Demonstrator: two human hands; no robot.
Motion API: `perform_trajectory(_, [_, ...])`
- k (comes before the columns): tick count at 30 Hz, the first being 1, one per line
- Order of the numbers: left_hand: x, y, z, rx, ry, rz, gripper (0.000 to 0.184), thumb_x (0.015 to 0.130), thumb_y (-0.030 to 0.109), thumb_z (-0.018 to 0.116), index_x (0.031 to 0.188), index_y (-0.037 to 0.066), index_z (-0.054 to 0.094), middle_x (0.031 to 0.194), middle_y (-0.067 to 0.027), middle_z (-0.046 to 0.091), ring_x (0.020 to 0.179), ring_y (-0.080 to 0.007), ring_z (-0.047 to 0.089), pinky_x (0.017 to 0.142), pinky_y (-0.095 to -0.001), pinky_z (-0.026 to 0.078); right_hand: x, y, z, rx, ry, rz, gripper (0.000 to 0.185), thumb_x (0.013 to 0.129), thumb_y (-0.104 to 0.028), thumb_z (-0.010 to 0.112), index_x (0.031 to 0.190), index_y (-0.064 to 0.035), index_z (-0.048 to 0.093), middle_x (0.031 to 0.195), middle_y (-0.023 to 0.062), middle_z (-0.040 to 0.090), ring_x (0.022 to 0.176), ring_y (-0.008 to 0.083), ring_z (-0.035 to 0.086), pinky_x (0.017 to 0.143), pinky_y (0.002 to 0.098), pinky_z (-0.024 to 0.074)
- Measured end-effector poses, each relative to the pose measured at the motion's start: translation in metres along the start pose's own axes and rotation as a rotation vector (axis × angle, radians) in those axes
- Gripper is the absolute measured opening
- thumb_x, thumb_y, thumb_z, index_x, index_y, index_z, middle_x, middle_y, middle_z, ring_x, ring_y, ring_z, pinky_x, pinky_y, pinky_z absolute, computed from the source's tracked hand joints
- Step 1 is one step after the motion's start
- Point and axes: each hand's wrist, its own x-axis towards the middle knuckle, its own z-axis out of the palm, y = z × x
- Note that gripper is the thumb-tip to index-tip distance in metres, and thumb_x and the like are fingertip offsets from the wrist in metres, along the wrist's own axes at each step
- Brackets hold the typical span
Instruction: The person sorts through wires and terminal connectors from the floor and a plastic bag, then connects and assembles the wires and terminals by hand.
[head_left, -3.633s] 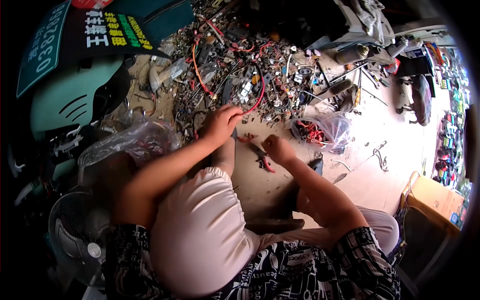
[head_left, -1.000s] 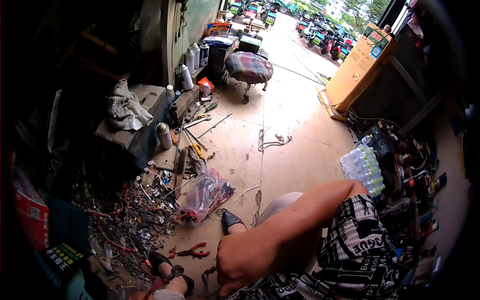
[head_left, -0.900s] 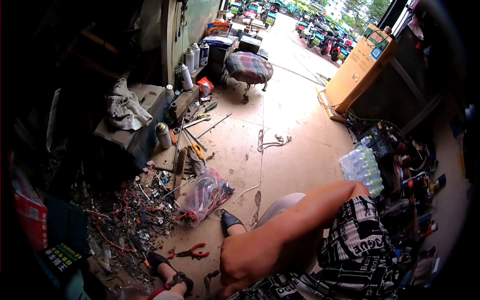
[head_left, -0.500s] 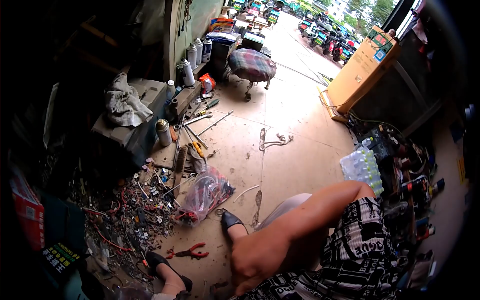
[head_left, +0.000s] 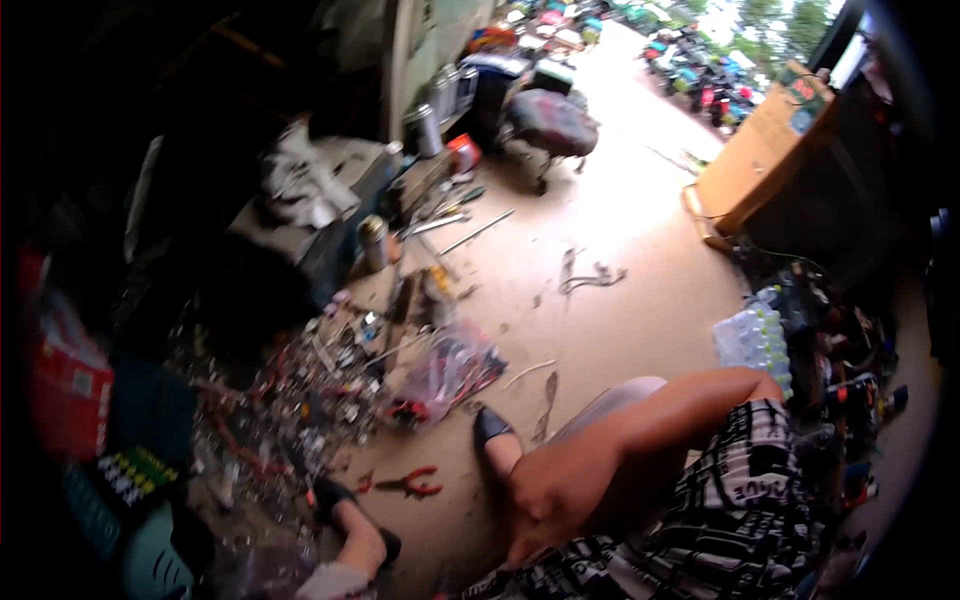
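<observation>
Hanging low, right hand (head_left: 542,498), elbow (head_left: 758,386) bent, red-handled pliers (head_left: 418,482) near.

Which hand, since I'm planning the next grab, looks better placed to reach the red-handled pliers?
Probably the right hand: it shows near the pliers, while the left is out of view.

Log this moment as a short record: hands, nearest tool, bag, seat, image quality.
Right hand: low in view; grip unclear
Left hand: out of view
Nearest tool: red-handled pliers, lying on the floor, apart from the right hand
Bag: clear plastic bag, beside a pile of small parts
Seat: cushioned stool, beyond the bag
Image: blurred
</observation>
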Motion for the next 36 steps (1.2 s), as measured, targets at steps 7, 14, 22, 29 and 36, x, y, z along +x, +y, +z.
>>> perform_trajectory(7, [0.064,0.041,-0.007,-0.072,0.275,0.415,0.03,0.104,0.032,0.028,0.088,0.012,0.044,0.054,0.0057,0.022,0.043,-0.0053,0.02,0.048,-0.0231,0.027,0.037,0.038,-0.051,0.175,0.442,0.356,0.032,0.098,-0.034,0.048,0.1,-0.0049,0.062,0.073,-0.0006,0.051,0.068,0.0087,0.045,0.063,0.0273,0.04])
perform_trajectory(14, [0.093,0.064,-0.007,-0.121,0.183,0.53,0.023,0.101,0.025,0.04,0.094,0.008,0.053,0.057,0.0064,0.027,0.048,-0.0052,0.026,0.057,-0.0224,0.032,0.052,0.03,-0.071,0.303,0.602,0.259,0.033,0.098,-0.034,0.048,0.088,-0.0049,0.062,0.062,-0.0051,0.042,0.059,0.0051,0.038,0.055,0.0216,0.0331])
perform_trajectory(22, [0.124,0.054,0.003,-0.113,0.117,0.454,0.026,0.101,0.025,0.04,0.1,0.002,0.053,0.058,0.0046,0.029,0.052,-0.0055,0.029,0.056,-0.021,0.031,0.064,0.033,-0.068,0.289,0.597,0.271,0.031,0.098,-0.026,0.047,0.08,-0.0038,0.059,0.064,-0.0033,0.047,0.059,0.0059,0.04,0.055,0.022,0.0329])
perform_trajectory(29, [0.135,0.052,0.002,0.265,0.343,0.482,0.062,0.096,0.053,0.036,0.128,0.001,0.046,0.111,-0.0068,0.056,0.101,-0.0182,0.053,0.089,-0.0291,0.04,0.08,0.039,-0.076,0.603,0.785,0.142,0.031,0.094,-0.027,0.05,0.072,-0.0065,0.055,0.058,-0.002,0.046,0.053,0.0081,0.041,0.051,0.0234,0.0314])
perform_trajectory(36, [0.142,0.025,0.013,0.722,0.339,0.266,0.05,0.097,0.032,0.05,0.139,0.007,0.038,0.134,-0.0087,0.049,0.121,-0.0212,0.048,0.1,-0.0333,0.034,0.077,0.038,-0.083,0.666,1.03,-0.005,0.022,0.087,-0.019,0.056,0.074,-0.0019,0.062,0.065,0.0051,0.058,0.052,0.0125,0.051,0.045,0.0266,0.0368])
